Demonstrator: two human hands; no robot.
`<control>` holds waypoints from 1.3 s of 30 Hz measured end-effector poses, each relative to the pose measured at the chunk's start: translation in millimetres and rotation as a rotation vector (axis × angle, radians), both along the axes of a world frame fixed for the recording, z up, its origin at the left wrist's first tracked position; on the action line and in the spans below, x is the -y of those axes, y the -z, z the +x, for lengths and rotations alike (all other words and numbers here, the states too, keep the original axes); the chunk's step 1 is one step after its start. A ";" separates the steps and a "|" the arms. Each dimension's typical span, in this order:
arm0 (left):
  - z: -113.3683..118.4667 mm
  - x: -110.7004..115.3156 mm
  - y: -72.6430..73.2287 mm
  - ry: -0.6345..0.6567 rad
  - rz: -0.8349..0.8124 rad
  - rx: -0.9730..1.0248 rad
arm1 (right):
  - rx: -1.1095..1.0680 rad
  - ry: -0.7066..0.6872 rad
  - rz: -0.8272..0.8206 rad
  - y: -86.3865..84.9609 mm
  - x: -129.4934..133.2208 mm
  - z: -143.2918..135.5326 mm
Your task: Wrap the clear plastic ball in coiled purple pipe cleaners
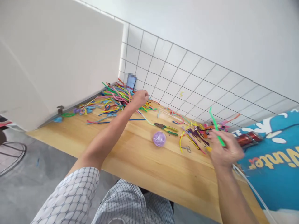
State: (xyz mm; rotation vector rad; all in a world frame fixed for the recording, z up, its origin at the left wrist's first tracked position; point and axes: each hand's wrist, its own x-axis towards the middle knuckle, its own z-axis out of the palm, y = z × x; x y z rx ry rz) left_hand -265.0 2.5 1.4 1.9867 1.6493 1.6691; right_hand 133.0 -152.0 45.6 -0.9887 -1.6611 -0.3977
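Note:
My right hand (pixel 227 150) is closed around a bright green pipe cleaner (pixel 213 118), which sticks up past the fingers at the table's right side. Over the back of the table, my left hand (pixel 139 98) is curled closed beside a heap of multicoloured pipe cleaners (pixel 118 95). What its fingers hold, if anything, is hidden. Between the two hands lie a clear purple ball (pixel 159 139) and pliers with green and yellow handles (pixel 166 128). Small scissors (pixel 187 149) rest nearer my right hand, next to scattered coloured pieces (pixel 196 132).
A phone (pixel 131 82) leans against the wire grid (pixel 163 62) behind the heap. A white panel (pixel 60 56) borders the wooden table (pixel 140 158) on the left. On the right are a reddish cylinder (pixel 249 139), a white cable (pixel 253 189) and a blue printed sheet (pixel 275 174).

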 end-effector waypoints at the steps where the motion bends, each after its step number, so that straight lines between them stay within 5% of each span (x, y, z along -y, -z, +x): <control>1: 14.4 12.7 -7.1 0.132 -0.078 -0.022 | 0.027 -0.071 0.026 8.2 0.5 -4.4; 5: 85.2 78.4 -18.6 0.555 -0.311 -0.042 | 0.084 -0.293 -0.070 33.3 -0.3 -29.9; 7: 116.9 107.3 -14.9 0.892 -0.555 0.314 | 0.078 -0.399 -0.138 43.2 2.6 -41.2; 9: 138.9 126.6 -8.1 1.032 -0.663 0.564 | 0.040 -0.496 -0.237 52.3 8.7 -49.4; 16: 155.2 139.0 12.1 0.859 -0.555 0.692 | -0.437 -0.610 -0.768 77.9 19.3 -57.9; 20: 159.1 141.2 14.8 0.808 -0.523 0.631 | -0.375 -0.640 -0.907 84.3 11.2 -54.7; 32: 163.6 138.6 28.9 0.640 -0.368 0.606 | -0.061 -0.339 -0.583 100.4 -1.6 -57.5; 39: 173.9 137.8 37.9 0.605 -0.371 0.517 | 0.029 -0.307 -0.505 112.9 -10.9 -45.8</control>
